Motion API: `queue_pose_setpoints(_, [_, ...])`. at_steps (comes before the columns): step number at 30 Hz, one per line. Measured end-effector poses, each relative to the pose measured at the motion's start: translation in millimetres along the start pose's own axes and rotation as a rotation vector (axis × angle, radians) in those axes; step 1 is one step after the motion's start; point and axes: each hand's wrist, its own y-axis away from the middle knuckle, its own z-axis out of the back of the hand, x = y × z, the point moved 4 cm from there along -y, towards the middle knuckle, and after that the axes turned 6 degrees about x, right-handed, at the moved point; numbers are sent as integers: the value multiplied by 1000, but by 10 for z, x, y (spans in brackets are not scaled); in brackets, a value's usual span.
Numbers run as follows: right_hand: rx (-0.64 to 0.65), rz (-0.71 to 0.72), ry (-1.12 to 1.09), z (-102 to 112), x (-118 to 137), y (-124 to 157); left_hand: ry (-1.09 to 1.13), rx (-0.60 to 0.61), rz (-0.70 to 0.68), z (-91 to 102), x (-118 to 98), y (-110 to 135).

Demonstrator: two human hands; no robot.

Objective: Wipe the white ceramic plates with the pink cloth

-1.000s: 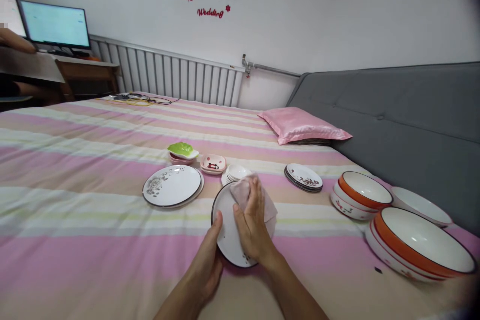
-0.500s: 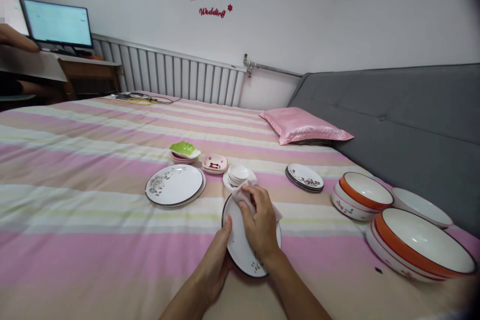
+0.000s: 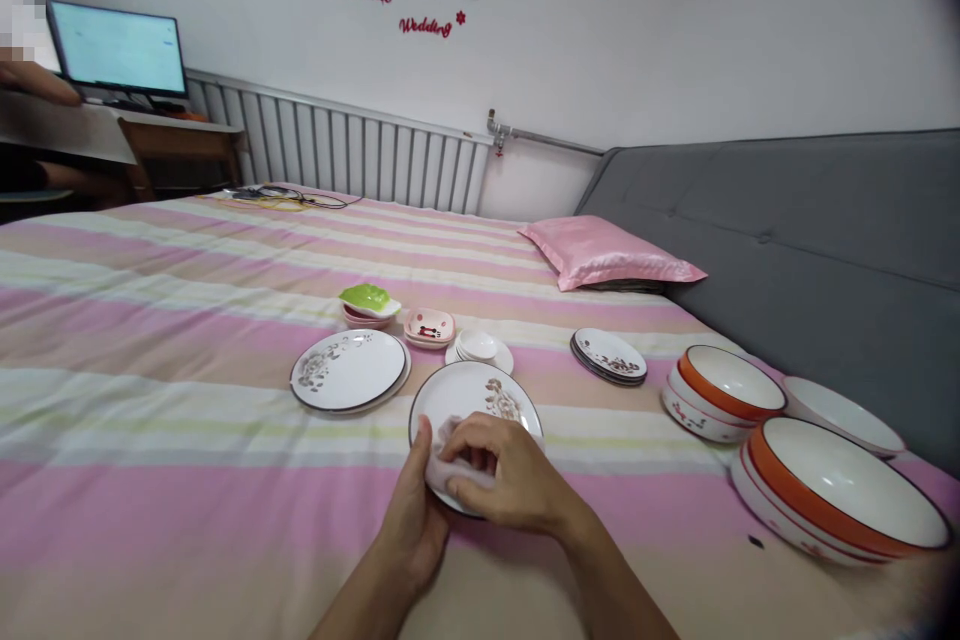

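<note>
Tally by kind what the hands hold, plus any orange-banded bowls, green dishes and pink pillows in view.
Plate in left hand: 1
Cloth in right hand: 1
Orange-banded bowls: 2
Green dish: 1
Pink pillow: 1
Total: 6

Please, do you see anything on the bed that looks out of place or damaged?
A small dark scrap lies on the striped bedspread beside the nearest orange-banded bowl. It looks stray, lying alone there; I cannot tell what it is. The held plate shows no visible damage.

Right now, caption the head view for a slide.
Left hand holds a floral plate, right hand presses a cloth to it, above striped bedding.
</note>
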Motion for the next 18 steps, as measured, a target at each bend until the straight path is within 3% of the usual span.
queue_pose_setpoints(2, [42, -9, 20, 30, -1, 38, 4, -9, -14, 9, -30, 3])
queue_pose_setpoints(5, [-22, -53, 124, 104, -70, 61, -39, -37, -106, 11, -94, 15])
queue_pose_setpoints(8, [-206, -107, 314, 199, -193, 40, -81, -70, -162, 0, -120, 28])
queue_pose_setpoints(12, [-452, -71, 501, 279, -337, 12, -97, -56, -103, -28, -58, 39])
queue_pose_setpoints(15, [-561, -11, 461, 287, -411, 17, -115, 8, -13, -42, 24, 48])
queue_pose_setpoints(18, [-589, 21, 275, 252, -447, 18, -168, 21, 71, -13, 100, 57])
